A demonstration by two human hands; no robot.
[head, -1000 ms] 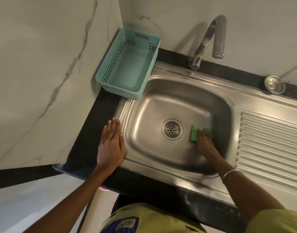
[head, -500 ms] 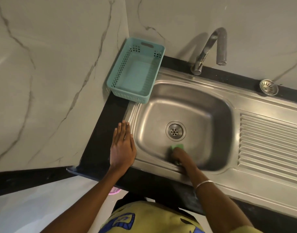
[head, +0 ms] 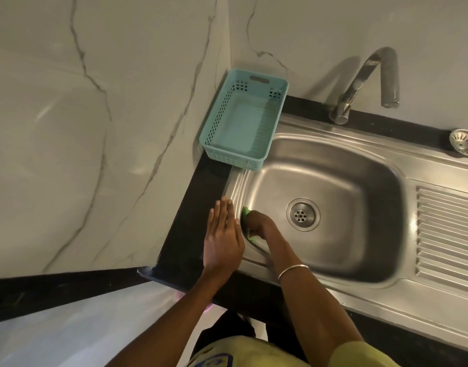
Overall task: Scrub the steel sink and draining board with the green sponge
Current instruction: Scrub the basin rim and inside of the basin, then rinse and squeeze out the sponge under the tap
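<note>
Marble-veined wall panels fill the left and top of the frame, meeting in a corner above a black counter. Set into the counter: steel sink, bowl centre-right, round drain at mid-bowl. Draining board with ribbed grooves at the right edge of frame. Curved tap at upper right, spout over the back rim. Loose strainer on the counter at the far right edge, partly cut off. Teal perforated basket sits in the corner at upper centre, its near end overlapping the sink's back-left rim.

Left hand: flat, palm down, fingers straight and pressed together, resting across the counter edge and the sink's left rim.

Right hand: inside the bowl at its left wall, just left of the drain, fingers curled over the green sponge. Only slivers of the sponge show, above and below the knuckles; it is pressed against the steel wall. Thin bangle on the right wrist.

Yellow garment along the bottom edge.
</note>
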